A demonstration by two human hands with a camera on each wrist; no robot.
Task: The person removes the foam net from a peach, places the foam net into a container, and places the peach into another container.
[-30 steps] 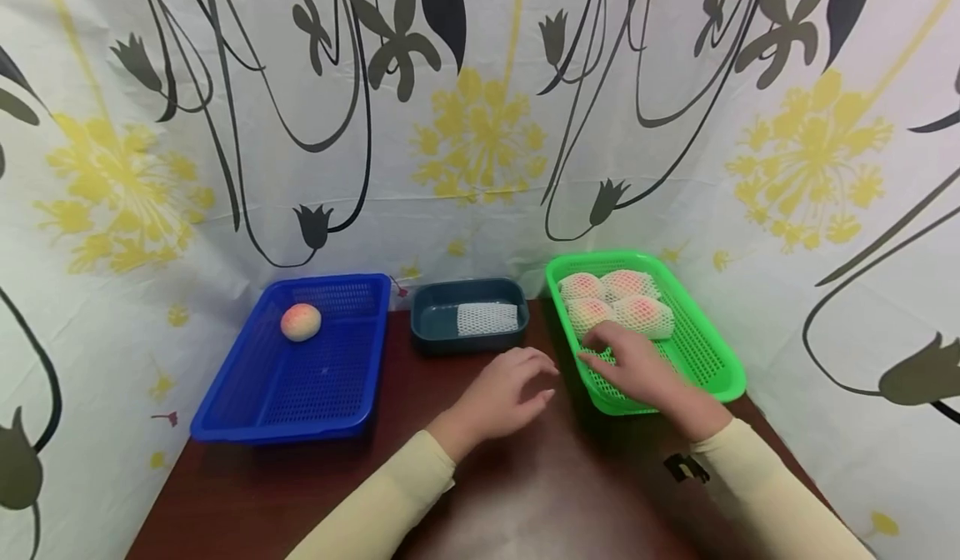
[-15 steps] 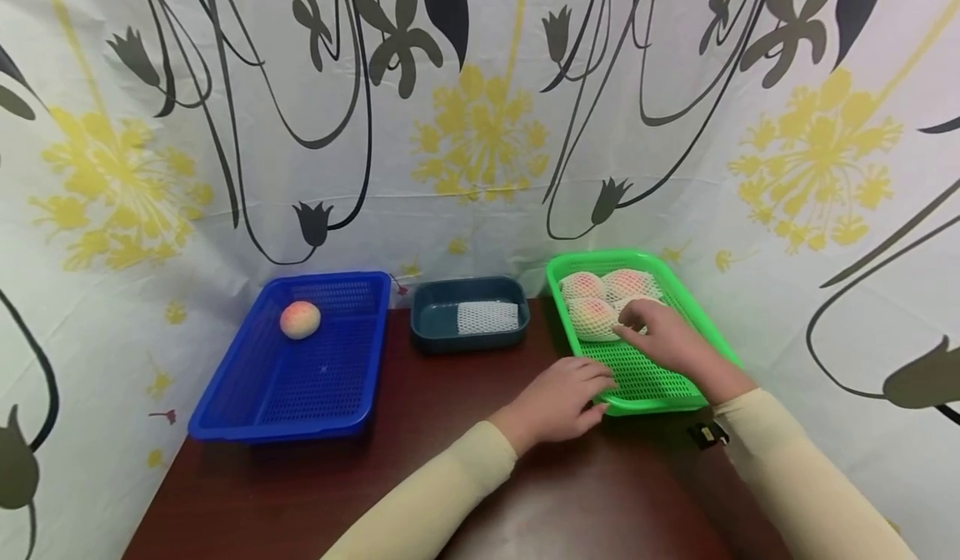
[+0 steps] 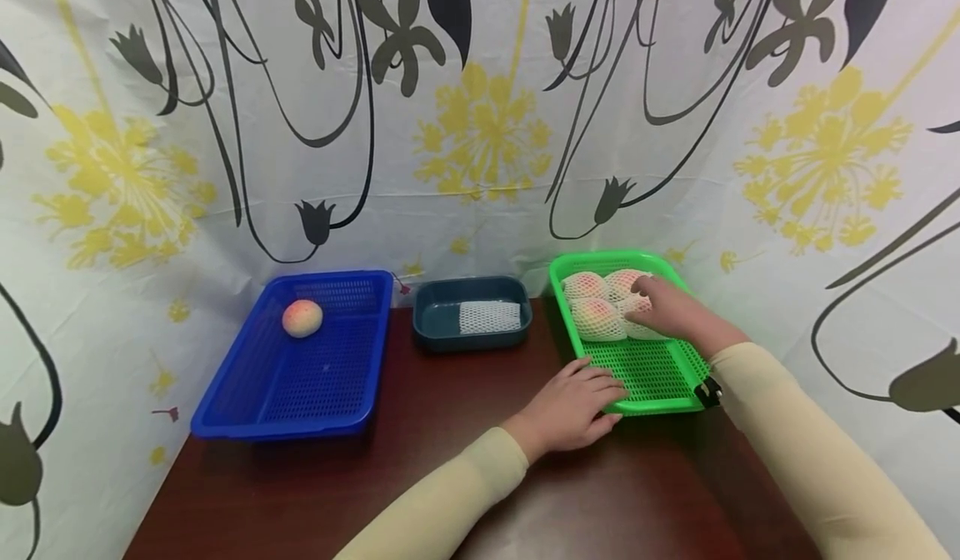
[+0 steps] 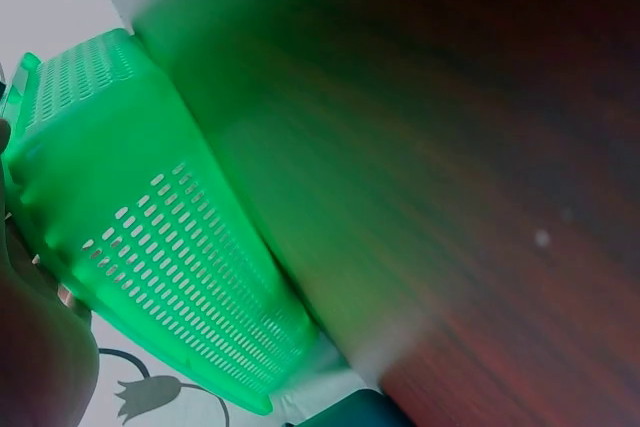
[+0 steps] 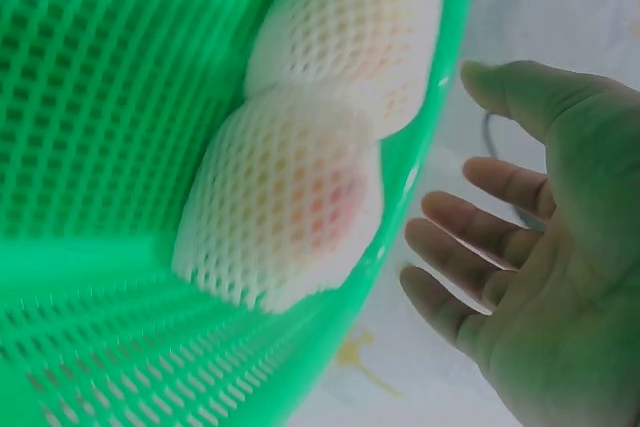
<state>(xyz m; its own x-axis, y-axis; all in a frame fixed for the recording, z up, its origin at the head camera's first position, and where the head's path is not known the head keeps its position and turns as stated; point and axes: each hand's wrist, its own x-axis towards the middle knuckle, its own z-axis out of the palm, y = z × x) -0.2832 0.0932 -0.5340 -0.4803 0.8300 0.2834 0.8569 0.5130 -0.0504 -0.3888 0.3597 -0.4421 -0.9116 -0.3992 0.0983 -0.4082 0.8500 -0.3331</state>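
In the head view, four peaches in white foam nets (image 3: pixel 597 320) sat in the far part of the green basket (image 3: pixel 651 375), at the right of the counter (image 3: pixel 420 410), packed side by side in two rows. The right hand (image 3: pixel 672 314) hung over the right-hand pair, its grip apart and holding nothing; the left hand (image 3: pixel 572 406) lay at the basket's near left corner, fingers fairly straight on the rim. That pairing looked sound, one hand to steady the basket while the other worked among soft fruit. Well to the left, one bare peach (image 3: pixel 302 318) lay in the far part of the blue basket (image 3: pixel 322 397), and between the baskets a flat foam net (image 3: pixel 489 317) lay in the dark teal dish (image 3: pixel 435 322). In the left wrist view, the hand was mostly cut off at the edge, with some fingers beyond the basket's rim; a light, steady touch there seemed enough to stop it sliding. In the right wrist view, thumb and fingers stood well spread, with a gap between them and the nearest netted peaches. Good handling called for loose fingers and gentle fingertip contact, so that no net snagged and no neighbouring peach rolled.
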